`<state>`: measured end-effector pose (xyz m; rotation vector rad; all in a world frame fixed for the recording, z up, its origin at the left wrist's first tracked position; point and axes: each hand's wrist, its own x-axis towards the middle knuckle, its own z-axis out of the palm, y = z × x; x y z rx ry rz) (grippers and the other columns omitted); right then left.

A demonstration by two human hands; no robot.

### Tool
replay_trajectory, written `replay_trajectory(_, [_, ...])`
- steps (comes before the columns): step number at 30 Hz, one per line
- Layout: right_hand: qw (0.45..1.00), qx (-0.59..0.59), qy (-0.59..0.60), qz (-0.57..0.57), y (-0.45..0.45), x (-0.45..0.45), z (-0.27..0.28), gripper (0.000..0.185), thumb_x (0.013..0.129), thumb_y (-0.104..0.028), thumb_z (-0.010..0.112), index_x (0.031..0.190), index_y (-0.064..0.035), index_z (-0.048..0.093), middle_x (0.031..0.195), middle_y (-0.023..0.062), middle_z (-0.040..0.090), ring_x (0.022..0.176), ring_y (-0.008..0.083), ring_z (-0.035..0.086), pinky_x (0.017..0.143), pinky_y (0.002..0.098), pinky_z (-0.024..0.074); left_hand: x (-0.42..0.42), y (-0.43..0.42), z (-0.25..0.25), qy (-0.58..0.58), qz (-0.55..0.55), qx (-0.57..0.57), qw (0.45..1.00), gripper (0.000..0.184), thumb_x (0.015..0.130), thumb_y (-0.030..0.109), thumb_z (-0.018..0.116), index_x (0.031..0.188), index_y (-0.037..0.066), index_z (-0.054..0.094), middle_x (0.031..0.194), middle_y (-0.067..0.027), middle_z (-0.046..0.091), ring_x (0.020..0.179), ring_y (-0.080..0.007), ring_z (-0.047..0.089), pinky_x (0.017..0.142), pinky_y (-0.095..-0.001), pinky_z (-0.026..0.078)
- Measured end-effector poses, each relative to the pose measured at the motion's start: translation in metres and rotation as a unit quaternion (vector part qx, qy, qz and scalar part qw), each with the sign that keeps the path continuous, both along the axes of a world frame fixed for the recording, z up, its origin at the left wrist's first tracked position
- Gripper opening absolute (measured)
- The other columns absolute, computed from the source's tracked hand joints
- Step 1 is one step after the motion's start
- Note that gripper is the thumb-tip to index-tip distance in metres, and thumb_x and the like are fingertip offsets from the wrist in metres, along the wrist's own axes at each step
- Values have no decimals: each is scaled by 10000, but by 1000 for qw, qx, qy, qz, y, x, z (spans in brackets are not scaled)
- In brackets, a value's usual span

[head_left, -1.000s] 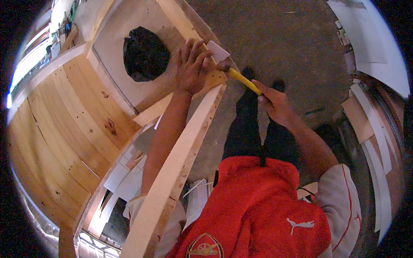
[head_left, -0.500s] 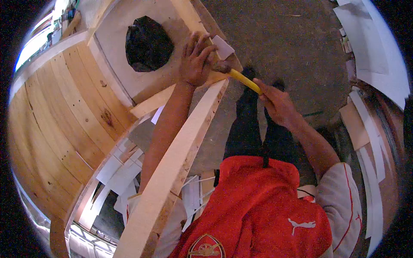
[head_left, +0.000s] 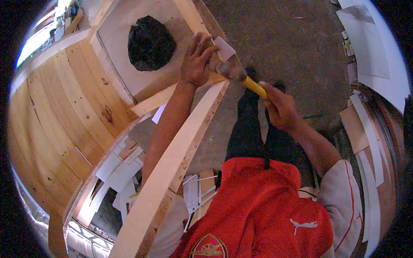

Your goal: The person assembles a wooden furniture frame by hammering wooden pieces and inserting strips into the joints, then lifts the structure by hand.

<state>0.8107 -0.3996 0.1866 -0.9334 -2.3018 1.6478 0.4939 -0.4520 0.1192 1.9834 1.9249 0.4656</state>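
My right hand point(head_left: 279, 106) is wrapped round the yellow handle of a hammer point(head_left: 255, 87). The hammer's head lies over the corner of a wooden frame point(head_left: 193, 16), its outline a little blurred. Just left of that head, my left hand point(head_left: 198, 60) rests on the frame, fingers bent and partly spread; whether they pinch anything small is hidden. A small white block point(head_left: 224, 48) sits at the frame's edge beside my left fingertips. A long pale beam point(head_left: 172, 159) runs from the corner down toward the bottom, passing over my left forearm.
A black plastic bag point(head_left: 150, 43) lies on the board inside the frame. Left of it is a panel of wooden planks point(head_left: 64, 116). White offcuts point(head_left: 118, 172) lie below the frame. White sheets point(head_left: 370, 47) and strips stand along the right side.
The hammer and my right hand have shifted slightly right and down since half a second ago. My left hand stays on the frame. The view has moved a little, shifting the frame and bag.
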Motion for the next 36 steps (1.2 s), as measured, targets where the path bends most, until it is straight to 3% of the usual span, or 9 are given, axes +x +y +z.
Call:
replay_trajectory(1, [1000,8,11,3,-3,3,-4,529,945,-122,582,1451,-207,450,986,186,667,860,396,673,720,457,557,1,1,5,6,-5,10,1000,339,893,169,586,1228,183,641,1527,-108,403,1457,-404,249,1181,-497,256])
replay_trajectory(4, [980,68,-143,124,0,-5,-14,537,935,-135,597,1448,-210,458,884,151,645,754,356,663,633,452,548,1,-1,-1,38,-11,2,999,356,873,173,604,1227,184,641,1525,-99,407,1458,-398,250,1178,-496,265])
replay_trajectory(10, [987,139,-54,67,31,-8,24,530,927,-180,612,1437,-217,474,782,107,597,635,315,618,549,428,521,-1,-2,-9,24,-11,15,1000,378,841,172,635,1218,184,634,1492,-99,440,1450,-394,273,1164,-493,303])
replay_trajectory(16, [958,214,-53,181,67,-10,21,533,896,-116,630,1409,-194,507,738,104,571,630,307,623,536,414,511,-4,1,-23,44,-27,33,998,410,822,185,667,1228,173,613,1482,-107,450,1438,-406,292,1156,-498,316])
replay_trajectory(22, [984,138,84,74,85,-18,16,514,898,-91,613,1397,-179,526,861,141,656,741,346,668,630,428,544,6,2,2,11,-1,19,1000,388,849,190,638,1234,151,613,1479,-110,453,1428,-427,294,1159,-501,308])
replay_trajectory(25, [999,24,27,10,70,-6,-3,508,915,-102,603,1406,-195,514,933,164,676,786,362,678,673,437,554,5,3,0,23,-2,47,999,360,862,183,623,1221,151,625,1487,-98,446,1429,-432,285,1163,-500,298])
replay_trajectory(28, [987,97,-77,100,56,1,-16,495,934,-110,589,1409,-221,507,902,162,664,783,369,672,664,440,553,3,2,-4,40,-11,28,999,345,870,181,613,1214,155,633,1494,-84,440,1437,-426,269,1168,-499,290])
replay_trajectory(31, [980,77,-111,145,55,-5,-12,511,925,-117,601,1410,-247,503,845,145,642,742,361,661,630,441,545,1,3,-9,28,-13,38,999,342,870,184,610,1210,168,639,1496,-77,438,1445,-412,257,1173,-497,283])
replay_trajectory(36, [981,151,16,119,69,-17,23,536,912,-122,611,1422,-230,489,756,104,589,654,320,633,568,431,523,4,4,2,30,-1,-1,1000,321,888,179,591,1204,199,643,1500,-72,434,1452,-384,260,1178,-488,280])
